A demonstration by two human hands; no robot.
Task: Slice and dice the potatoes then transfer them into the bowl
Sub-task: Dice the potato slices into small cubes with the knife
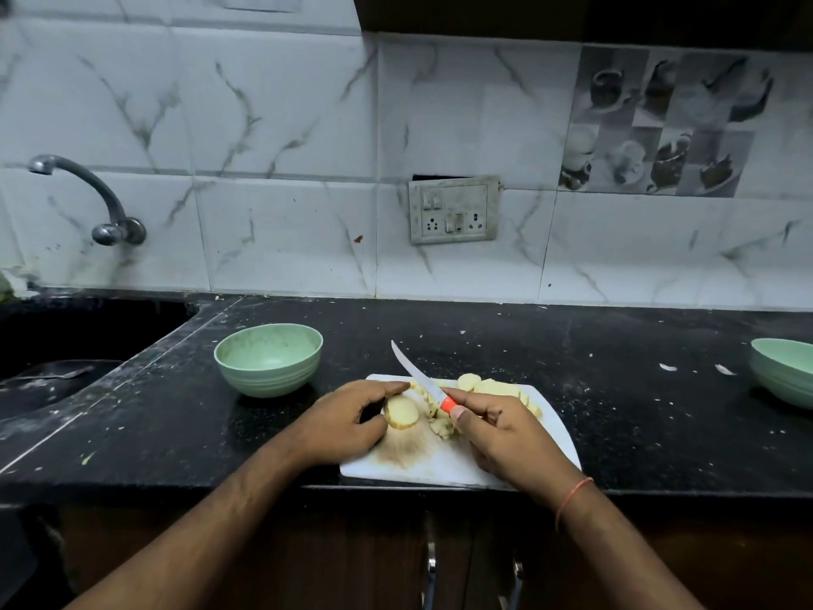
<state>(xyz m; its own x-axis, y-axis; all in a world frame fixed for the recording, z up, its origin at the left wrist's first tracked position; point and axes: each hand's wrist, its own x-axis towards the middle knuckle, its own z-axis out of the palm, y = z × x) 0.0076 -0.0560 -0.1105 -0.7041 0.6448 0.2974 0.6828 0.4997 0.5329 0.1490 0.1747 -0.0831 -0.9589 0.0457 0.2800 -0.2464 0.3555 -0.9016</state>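
My left hand (pixel 347 422) curls round a potato piece (pixel 401 412) with its cut face toward me, pinning it on the white cutting board (pixel 444 464); my right hand (pixel 506 427) grips the knife (pixel 422 378) by its orange handle, blade lifted and angled up and away over the board, tip toward the wall. Slices (pixel 486 386) lie at the board's far side, and diced bits (pixel 442 427) sit between my hands. The green bowl (pixel 269 361) stands empty on the black counter (pixel 572 345), just left of the board's far corner; a second green bowl (pixel 783 372) sits well apart at the right edge. Risks, as I judge them: my left fingertips are close to the cut face, so a blade coming down near them could nick them; the piece is rounded, so it could roll or slip under pressure; the board's near edge lies right at the counter's front lip, so a hard push could shift it or send bits off. Carrying dice to the bowl could drop some on the gritty counter. Writing: none readable, no brand on knife, bowls or board; the wall socket plate (pixel 453 211) shows no legible marking.
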